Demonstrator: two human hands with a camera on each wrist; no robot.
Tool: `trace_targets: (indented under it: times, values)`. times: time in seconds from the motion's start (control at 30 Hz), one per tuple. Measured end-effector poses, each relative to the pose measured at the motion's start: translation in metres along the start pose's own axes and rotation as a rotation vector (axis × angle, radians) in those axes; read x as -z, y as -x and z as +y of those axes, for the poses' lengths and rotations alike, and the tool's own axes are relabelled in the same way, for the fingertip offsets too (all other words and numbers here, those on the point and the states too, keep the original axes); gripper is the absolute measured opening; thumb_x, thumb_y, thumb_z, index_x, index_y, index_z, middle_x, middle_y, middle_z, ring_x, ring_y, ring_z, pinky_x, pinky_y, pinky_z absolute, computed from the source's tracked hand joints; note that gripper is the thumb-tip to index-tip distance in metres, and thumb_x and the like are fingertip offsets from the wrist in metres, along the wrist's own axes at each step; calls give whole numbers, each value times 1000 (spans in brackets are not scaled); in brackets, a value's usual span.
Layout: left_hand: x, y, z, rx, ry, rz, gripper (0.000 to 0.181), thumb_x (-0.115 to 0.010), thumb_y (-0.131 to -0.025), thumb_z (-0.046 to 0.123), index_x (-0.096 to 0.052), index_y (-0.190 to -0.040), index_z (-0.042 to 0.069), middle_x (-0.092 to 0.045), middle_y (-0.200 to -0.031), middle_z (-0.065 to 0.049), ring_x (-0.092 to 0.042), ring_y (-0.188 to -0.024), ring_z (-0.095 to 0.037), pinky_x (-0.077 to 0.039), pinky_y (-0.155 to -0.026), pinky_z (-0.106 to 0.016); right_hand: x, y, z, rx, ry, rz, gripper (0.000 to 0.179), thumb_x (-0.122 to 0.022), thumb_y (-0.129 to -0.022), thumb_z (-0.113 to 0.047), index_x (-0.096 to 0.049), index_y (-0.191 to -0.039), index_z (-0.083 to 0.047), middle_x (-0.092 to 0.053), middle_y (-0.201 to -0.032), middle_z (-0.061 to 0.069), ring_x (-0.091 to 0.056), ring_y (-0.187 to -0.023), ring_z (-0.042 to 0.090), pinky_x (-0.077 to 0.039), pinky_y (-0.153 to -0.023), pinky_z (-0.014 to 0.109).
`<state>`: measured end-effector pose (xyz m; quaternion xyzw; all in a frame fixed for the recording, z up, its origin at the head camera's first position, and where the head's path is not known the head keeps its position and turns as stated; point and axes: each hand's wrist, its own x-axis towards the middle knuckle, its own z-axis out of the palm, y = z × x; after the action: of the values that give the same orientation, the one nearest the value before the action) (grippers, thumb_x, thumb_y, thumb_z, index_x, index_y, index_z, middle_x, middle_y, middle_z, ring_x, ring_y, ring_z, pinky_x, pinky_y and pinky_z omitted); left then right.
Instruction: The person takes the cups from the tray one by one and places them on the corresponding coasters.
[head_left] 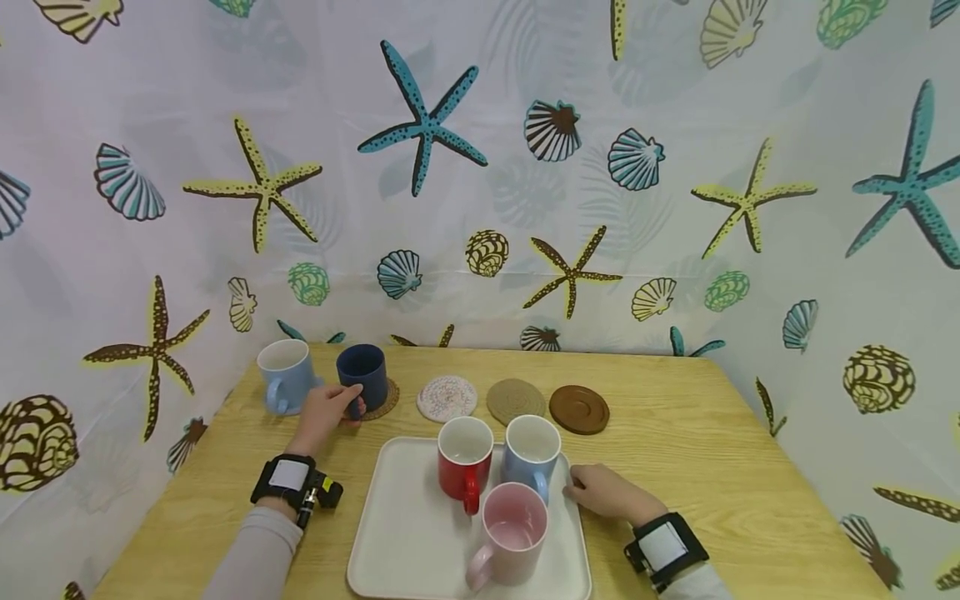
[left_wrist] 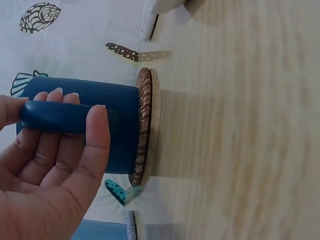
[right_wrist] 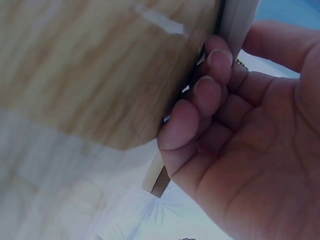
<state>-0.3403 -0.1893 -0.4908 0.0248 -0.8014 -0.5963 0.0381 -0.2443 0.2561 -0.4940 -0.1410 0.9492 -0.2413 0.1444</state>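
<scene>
You're seemingly seating the navy mug [head_left: 371, 377] beyond the tray [head_left: 408, 521], left hand [head_left: 327, 414] gripping it, likely needing release; right hand [head_left: 606, 491] pinching tray.

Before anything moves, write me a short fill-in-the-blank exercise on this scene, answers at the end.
The left hand holds the dark blue mug by its ____.
The tray bears ____ mugs.
Of these, the nearest mug to the person is ____ in colour.
In the head view, the right hand is at the tray's ____ edge, opposite its left one.

Missing words: handle; three; pink; right.
</scene>
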Motion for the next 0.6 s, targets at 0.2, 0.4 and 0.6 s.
trace_targets:
  times: [0.2, 0.4, 0.6]
  values:
    - [4, -4, 1, 33, -22, -62, 54, -53, -90, 46, -66, -102, -5, -67, -89, -10, -65, -77, -15, -57, -78, -45, 1, 0, -3, -5, 0, 19, 17, -56, -90, -21, -52, -77, -10, -44, -63, 0, -44, -58, 14, -35, -53, 27]
    - [10, 10, 18, 1, -262, -114, 49, -49, -94, 38, -61, -110, -6, -65, -107, -24, -65, -91, -32, -55, -80, -41, 1, -1, -3, -28, 19, 24, 16, -56, -89, -21, -53, -79, -10, -44, -63, 0, -45, -59, 14, -35, -54, 27]
    - [16, 50, 57, -49, -414, -209, 71, -48, -93, 42, -30, -141, -8, -40, -141, -36, -43, -127, -49, -42, -100, -57, -1, 1, -3, -24, 7, 18, 15, -56, -90, -21, -53, -80, -10, -45, -64, 1, -45, -60, 15, -35, -55, 28]
